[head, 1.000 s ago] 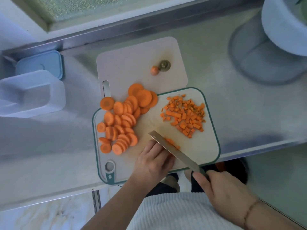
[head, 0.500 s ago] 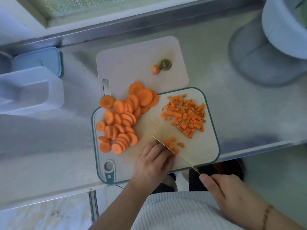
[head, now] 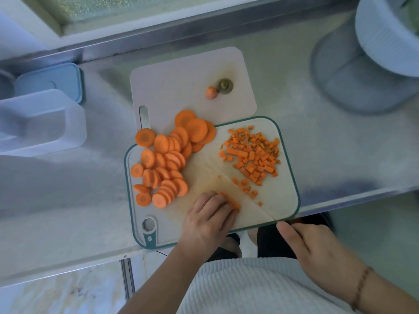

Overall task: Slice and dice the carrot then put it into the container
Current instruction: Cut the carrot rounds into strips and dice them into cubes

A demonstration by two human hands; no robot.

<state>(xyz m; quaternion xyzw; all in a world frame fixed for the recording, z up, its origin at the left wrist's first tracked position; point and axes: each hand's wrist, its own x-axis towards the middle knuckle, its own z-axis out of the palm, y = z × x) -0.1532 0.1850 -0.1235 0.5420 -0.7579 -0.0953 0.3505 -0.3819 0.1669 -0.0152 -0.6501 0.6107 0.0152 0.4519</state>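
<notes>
Carrot half diced on the green-rimmed board

Head view: your left hand curls its fingers over a few carrot strips and pins them to the cutting board. Your right hand grips the knife at the board's near edge, its blade lying thin and edge-on, slanted across the board just beside those strips. Carrot slices are heaped on the board's left, diced carrot on its right. The clear container stands well apart on the left counter.
</notes>
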